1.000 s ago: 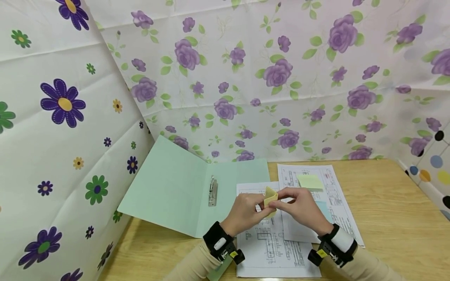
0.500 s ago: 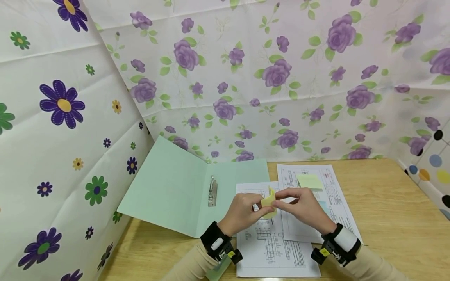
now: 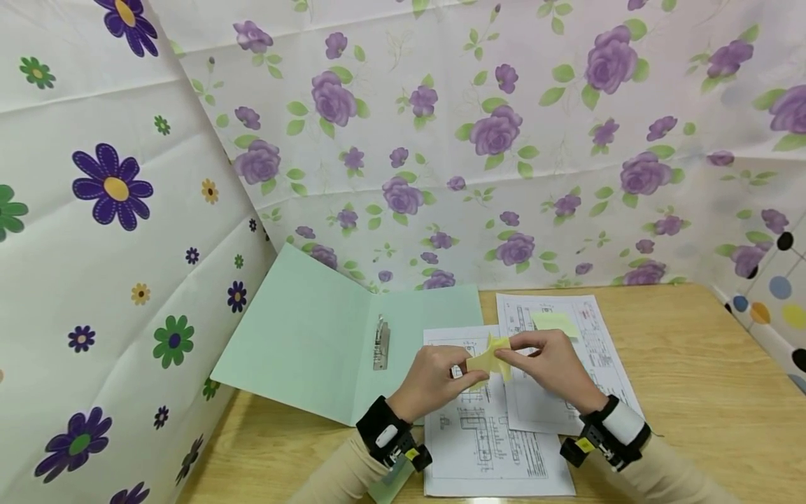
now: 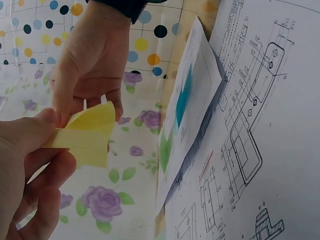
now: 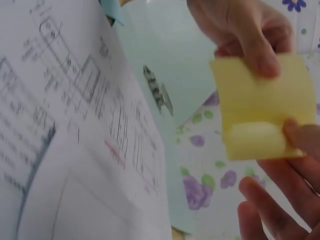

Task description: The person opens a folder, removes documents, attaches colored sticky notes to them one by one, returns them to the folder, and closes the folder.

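Above the technical drawings (image 3: 460, 469), a yellow sticky note (image 3: 481, 361) pinched from both ends

The left hand (image 3: 432, 378) clamps one end between thumb and fingers, the right hand (image 3: 557, 362) the other; the paper curls between them, and I cannot tell whether it is one leaf or several. It is held up, apart from the drawings, which overlap, the right one on top. On that right one lie a pale-green sticky note (image 3: 555, 323) and a blue sticky note (image 4: 184, 98). The left one overlaps an open mint-green folder (image 3: 302, 336) with a metal clip (image 3: 380, 346); its left cover slopes up near daisy-print cloth (image 3: 113, 280). Wooden tabletop (image 3: 711, 378) extends right toward polka-dot cloth (image 3: 783, 294); rose-print cloth (image 3: 453, 140) closes the far edge.
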A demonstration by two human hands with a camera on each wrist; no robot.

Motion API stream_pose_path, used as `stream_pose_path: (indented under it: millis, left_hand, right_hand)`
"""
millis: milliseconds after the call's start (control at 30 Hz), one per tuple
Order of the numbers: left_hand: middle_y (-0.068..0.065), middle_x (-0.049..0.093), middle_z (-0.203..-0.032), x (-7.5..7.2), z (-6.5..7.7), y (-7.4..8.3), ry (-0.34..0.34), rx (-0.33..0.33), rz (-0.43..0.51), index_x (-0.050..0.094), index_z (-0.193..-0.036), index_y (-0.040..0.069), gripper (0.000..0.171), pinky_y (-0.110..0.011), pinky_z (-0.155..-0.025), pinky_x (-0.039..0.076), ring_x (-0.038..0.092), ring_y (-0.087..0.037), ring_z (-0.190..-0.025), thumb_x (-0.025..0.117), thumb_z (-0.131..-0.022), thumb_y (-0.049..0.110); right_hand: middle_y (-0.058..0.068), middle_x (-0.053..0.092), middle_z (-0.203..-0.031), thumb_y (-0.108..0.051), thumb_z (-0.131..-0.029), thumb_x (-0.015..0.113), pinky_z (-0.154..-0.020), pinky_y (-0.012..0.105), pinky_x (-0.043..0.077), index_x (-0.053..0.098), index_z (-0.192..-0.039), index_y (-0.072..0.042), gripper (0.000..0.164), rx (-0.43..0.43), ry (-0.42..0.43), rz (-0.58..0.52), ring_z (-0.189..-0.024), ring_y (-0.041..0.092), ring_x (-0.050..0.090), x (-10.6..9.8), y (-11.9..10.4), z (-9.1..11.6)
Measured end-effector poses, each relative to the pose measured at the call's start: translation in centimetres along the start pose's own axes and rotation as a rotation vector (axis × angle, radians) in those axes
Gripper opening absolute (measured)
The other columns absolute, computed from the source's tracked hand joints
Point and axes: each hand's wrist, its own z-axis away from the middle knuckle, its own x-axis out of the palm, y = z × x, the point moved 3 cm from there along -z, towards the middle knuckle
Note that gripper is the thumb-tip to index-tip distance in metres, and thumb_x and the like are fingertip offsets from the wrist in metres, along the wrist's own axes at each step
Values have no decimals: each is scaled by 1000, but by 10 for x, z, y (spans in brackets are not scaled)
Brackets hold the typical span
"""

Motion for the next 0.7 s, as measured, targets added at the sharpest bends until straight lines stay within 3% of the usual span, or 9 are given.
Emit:
stream_pose_path:
  millis: [267, 500, 600, 700]
  left_hand:
    - [-1, 71, -68, -2, 4, -2, 69, -37, -102, 67, -75, 12, 29, -4, -63, 30, 60, -7, -59, 89, -94, 9]
    - [5, 71, -66, -6, 2, -1, 203, -100, -386, 75, -75, 15, 24, -9, -61, 33, 63, -6, -58, 95, -83, 5]
    - [6, 69, -64, -7, 0, 0, 235, -113, -501, 74, -73, 16, 27, -11, -57, 28, 57, -5, -55, 99, -81, 9]
    - [5, 62, -59, -7, -2, 1, 231, -130, -550, 67, -68, 17, 35, -14, -57, 21, 45, -4, -52, 99, -82, 11]
  right_hand:
    - [7, 87, -118, -27, -103, 85, -84, 27, 63, 87, -121, -12, 23, 103, 14, 8, -100, -1, 77, -7, 10, 0]
    - [8, 88, -118, -31, -107, 81, -86, 25, 60, 83, -131, -8, 34, 147, 44, 9, -100, 5, 78, -5, 7, 4]
    - [9, 87, -120, -33, -107, 81, -87, 24, 60, 79, -137, -6, 40, 156, 49, 0, -101, 6, 79, -4, 4, 6]
    - [10, 87, -121, -32, -107, 81, -89, 24, 62, 78, -139, -5, 41, 156, 59, -8, -101, 5, 79, -2, 0, 7]
